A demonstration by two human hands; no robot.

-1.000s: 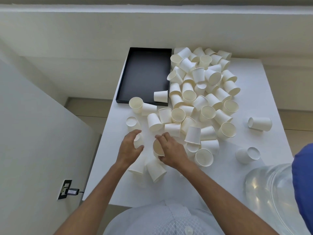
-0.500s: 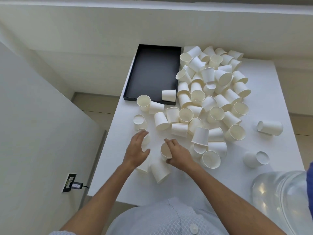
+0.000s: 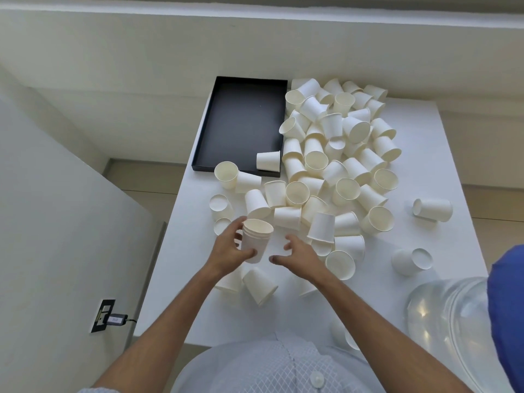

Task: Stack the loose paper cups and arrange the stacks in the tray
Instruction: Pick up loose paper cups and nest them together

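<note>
- Near the front-left of the counter, head view: my left hand grips a short nested stack of cups, held upright, mouth up, fingers and thumb curled round its wall. Several rims show at the top; exact count not readable.
- My right hand hovers just beside the stack, fingers spread and relaxed, holding nothing.
- Loose cups lie in a heap across the middle and far right of the counter, most on their sides. Black tray sits at the far left edge; one single cup lies on its side in the near right corner, otherwise no stacks in it yet. Task judged early.
- Step in hand, judged: feed the next cup into the stack. Pick one with its mouth facing up, or turn it first; keep the stack vertical and seat the rim squarely so it does not jam.
- Edges and room: a fallen cup lies right below my wrists, near the front edge; a careless sweep could knock it off. Bare counter between my hands gives working room. The path to the tray passes over cups near its front rim; lift over, do not slide.
</note>
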